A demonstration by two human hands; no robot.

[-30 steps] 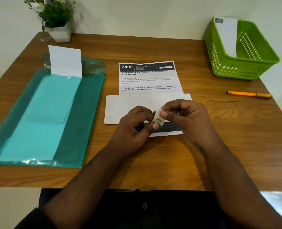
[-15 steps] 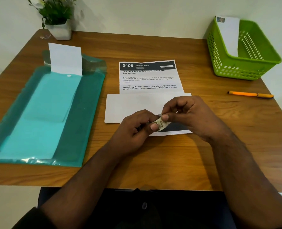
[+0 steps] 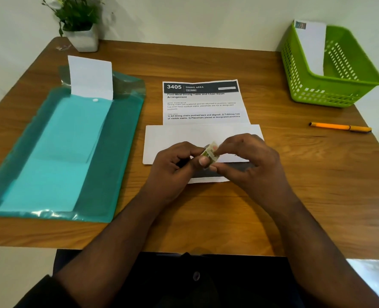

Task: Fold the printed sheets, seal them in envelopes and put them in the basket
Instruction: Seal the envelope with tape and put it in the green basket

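A printed sheet (image 3: 203, 103) headed "3405 Dining Area" lies flat mid-table. A white envelope (image 3: 175, 138) lies across its lower half. Just above the envelope, my left hand (image 3: 175, 167) and my right hand (image 3: 248, 161) both pinch a small postage stamp (image 3: 210, 152) between fingertips. The green basket (image 3: 339, 92) stands at the back right with one stamped envelope (image 3: 313, 45) leaning inside it.
A teal plastic folder (image 3: 108, 152) lies at the left, holding paper, with a white sheet (image 3: 90, 76) sticking out of its top. An orange pen (image 3: 339, 127) lies at the right. A potted plant (image 3: 79, 23) stands at the back left corner.
Both hands stay over the envelope working the stamp; its printed face has turned more upward. The view has shifted slightly.
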